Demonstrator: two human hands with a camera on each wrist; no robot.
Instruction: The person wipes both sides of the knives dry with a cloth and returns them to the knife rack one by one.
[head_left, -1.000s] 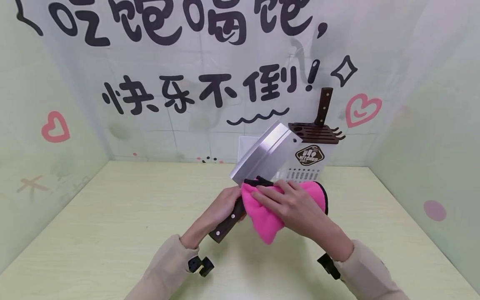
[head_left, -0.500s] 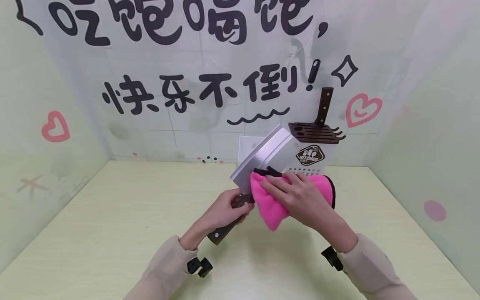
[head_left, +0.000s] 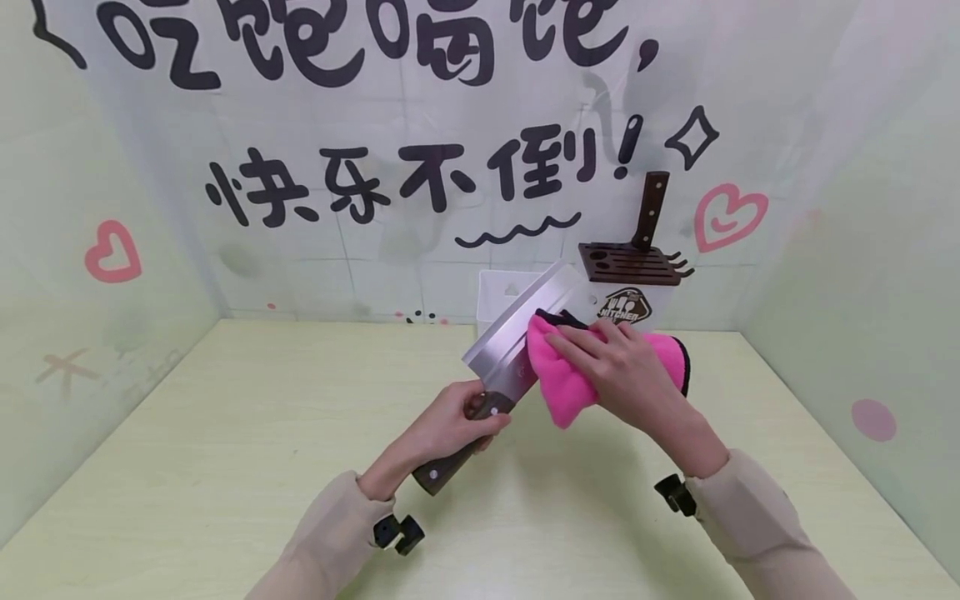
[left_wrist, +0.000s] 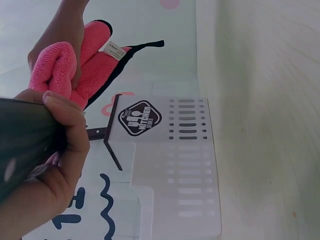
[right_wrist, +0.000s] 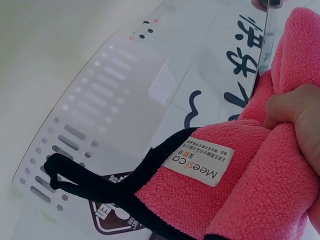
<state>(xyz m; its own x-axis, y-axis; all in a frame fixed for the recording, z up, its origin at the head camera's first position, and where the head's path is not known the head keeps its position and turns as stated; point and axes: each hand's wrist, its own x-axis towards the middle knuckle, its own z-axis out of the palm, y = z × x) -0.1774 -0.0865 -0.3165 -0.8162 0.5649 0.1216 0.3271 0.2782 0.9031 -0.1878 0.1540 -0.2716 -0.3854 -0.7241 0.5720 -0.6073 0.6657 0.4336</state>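
Note:
My left hand grips the dark wooden handle of a cleaver, whose broad steel blade slants up to the right above the table. A bunched pink towel with black edging lies against the right part of the blade, pinched in my right hand. In the left wrist view the fingers curl round the handle, and the blade is mostly hidden. The right wrist view shows the towel's white label and black hanging loop, with the thumb pressed into the folds.
Behind the blade stands a white knife holder with a dark slotted top; another dark-handled knife is upright in it. The pale wooden table ends at printed walls on three sides.
The towel and my right hand have slid up and to the right along the blade, uncovering its lower part near the handle. The blade has tipped slightly lower; my left hand keeps its grip.

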